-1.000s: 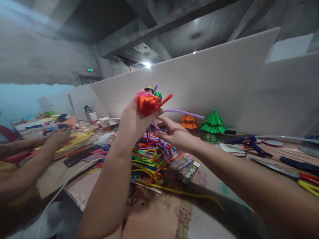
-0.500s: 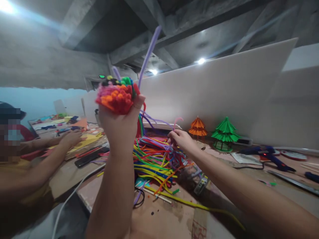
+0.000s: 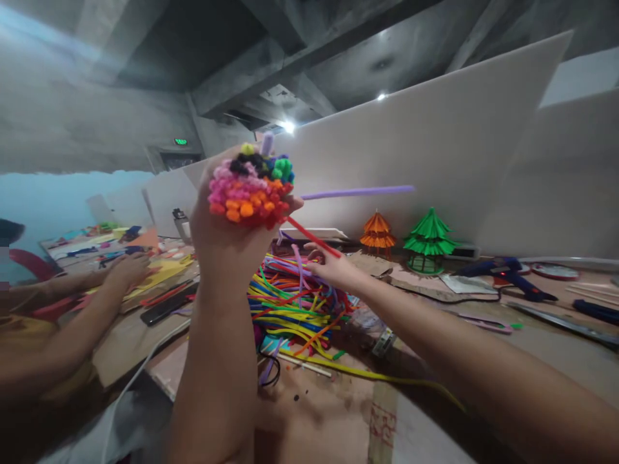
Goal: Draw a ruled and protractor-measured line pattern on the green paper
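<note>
Raised at the centre-left, my left hand [image 3: 232, 212] is wrapped round a bundle of fuzzy pipe cleaners [image 3: 251, 190], whose orange, red, pink, black and green ends face me. A purple stem [image 3: 358, 192] sticks out to the right and a red one [image 3: 314, 238] slants down toward my right wrist. My right hand [image 3: 326, 263] is lower, over the loose pile of coloured pipe cleaners [image 3: 290, 316], with its fingers parted. A purple strand [image 3: 298, 270] hangs beside its fingertips; nothing is seen gripped.
An orange paper tower [image 3: 378, 233] and a green one [image 3: 431, 241] stand at the back. A glue gun [image 3: 512, 277] and scissors [image 3: 565, 322] lie right. At left are a phone [image 3: 169, 304] and another person's hands [image 3: 128, 270].
My left hand has turned the bundle so its ends face me more, and the purple stem now points right instead of up. My right hand has shifted left, its fingers now apart.
</note>
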The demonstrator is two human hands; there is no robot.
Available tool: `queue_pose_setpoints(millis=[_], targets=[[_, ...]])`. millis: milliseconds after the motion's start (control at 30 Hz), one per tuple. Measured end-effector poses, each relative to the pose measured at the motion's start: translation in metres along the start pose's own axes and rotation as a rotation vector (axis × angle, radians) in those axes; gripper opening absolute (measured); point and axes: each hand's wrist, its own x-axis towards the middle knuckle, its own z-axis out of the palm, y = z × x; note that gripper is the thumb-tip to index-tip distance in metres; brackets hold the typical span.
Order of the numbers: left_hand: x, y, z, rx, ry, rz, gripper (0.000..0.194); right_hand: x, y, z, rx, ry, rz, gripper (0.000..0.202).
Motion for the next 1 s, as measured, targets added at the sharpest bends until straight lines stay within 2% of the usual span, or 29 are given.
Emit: queue_pose_setpoints(millis=[67, 133, 233, 300, 367, 467, 567, 600, 667, 733, 767, 833, 900, 1000], targets=[[-0.002, -0.008, 0.003, 0.041, 0.023, 0.028, 0.054, -0.015, 0.004, -0.012, -0.094, -0.038, -0.084, 0.036], [-0.005, -0.013, 0.007, 0.048, 0.003, 0.015, 0.048, -0.028, 0.006, -0.014, -0.202, -0.096, -0.187, 0.036], [-0.01, -0.017, 0.016, 0.054, -0.045, 0.011, 0.05, -0.042, 0.004, 0.001, -0.356, -0.152, -0.352, 0.039], [-0.014, -0.017, 0.023, 0.061, -0.059, 0.02, 0.049, -0.047, -0.001, 0.012, -0.438, -0.158, -0.447, 0.026], [-0.018, -0.013, 0.03, 0.054, -0.059, 0.034, 0.044, -0.052, -0.008, 0.013, -0.494, -0.13, -0.538, 0.015], [-0.024, -0.003, 0.037, 0.047, -0.07, 0.039, 0.037, -0.072, -0.015, -0.01, -0.525, -0.016, -0.669, 0.022], [-0.032, 0.011, 0.041, 0.031, -0.094, 0.039, 0.037, -0.111, -0.013, -0.053, -0.458, 0.17, -0.763, 0.028], [-0.035, 0.016, 0.043, 0.021, -0.105, 0.037, 0.039, -0.126, -0.012, -0.069, -0.331, 0.33, -0.767, 0.026], [-0.04, 0.025, 0.05, -0.009, -0.127, 0.032, 0.04, -0.155, -0.009, -0.101, -0.256, 0.516, -0.65, 0.028], [-0.043, 0.031, 0.06, -0.048, -0.141, 0.028, 0.038, -0.176, -0.009, -0.13, -0.168, 0.669, -0.349, 0.015], [-0.043, 0.034, 0.068, -0.071, -0.146, 0.025, 0.036, -0.183, -0.01, -0.143, -0.118, 0.692, -0.239, 0.012], [-0.042, 0.038, 0.087, -0.118, -0.163, 0.018, 0.032, -0.189, -0.013, -0.165, -0.011, 0.673, -0.1, 0.019], [-0.039, 0.04, 0.112, -0.172, -0.191, 0.006, 0.028, -0.187, -0.015, -0.181, 0.083, 0.607, -0.074, 0.035], [-0.038, 0.04, 0.152, -0.26, -0.218, -0.041, 0.025, -0.183, -0.016, -0.194, 0.147, 0.559, -0.144, 0.058]])
